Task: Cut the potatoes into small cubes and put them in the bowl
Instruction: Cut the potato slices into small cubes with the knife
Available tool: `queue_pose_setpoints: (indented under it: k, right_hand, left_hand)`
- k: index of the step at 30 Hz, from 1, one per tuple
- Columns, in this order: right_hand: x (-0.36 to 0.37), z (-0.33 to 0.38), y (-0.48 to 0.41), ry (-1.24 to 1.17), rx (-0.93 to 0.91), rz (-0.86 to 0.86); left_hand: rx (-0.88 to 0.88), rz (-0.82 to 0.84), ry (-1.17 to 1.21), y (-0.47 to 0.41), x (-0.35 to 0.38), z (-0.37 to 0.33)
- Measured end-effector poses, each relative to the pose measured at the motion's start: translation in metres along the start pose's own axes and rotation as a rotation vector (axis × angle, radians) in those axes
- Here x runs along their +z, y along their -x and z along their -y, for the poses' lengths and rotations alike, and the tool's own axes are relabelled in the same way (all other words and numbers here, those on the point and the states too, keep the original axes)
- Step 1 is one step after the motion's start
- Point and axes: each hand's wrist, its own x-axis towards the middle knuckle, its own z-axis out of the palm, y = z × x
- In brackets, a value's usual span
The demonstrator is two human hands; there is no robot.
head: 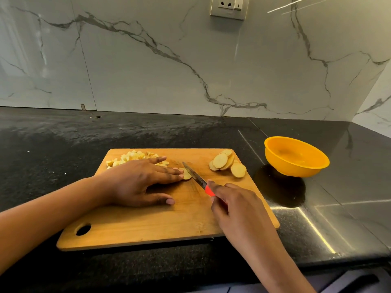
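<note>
Some cubes (135, 158) were cut, slices (227, 164) remained, bowl (292, 168) empty; right hand (234, 206) gripped knife (195, 176), flat left hand (139, 180) pressed one slice (187, 175).

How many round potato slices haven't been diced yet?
6 visible: five overlap in a stack at the far right corner of the cutting board, and one slice lies under the fingertips of the left hand, beside the knife. More may hide within the stack.

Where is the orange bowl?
In the head view, the bowl sits on the black counter, right of the cutting board, nearest the potato slices.
</note>
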Motion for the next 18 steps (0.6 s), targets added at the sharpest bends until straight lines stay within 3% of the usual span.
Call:
queue_pose_setpoints:
  k: [9,18]
  right_hand:
    - [0.005,0.002,-0.020,0.040,-0.016,0.120]
    - [-0.016,0.010,0.022,0.178,-0.005,0.104]
  left_hand:
    - [0.022,0.002,0.014,-0.001,0.000,0.001]
    - [0.030,-0.021,-0.008,-0.001,0.002,0.000]
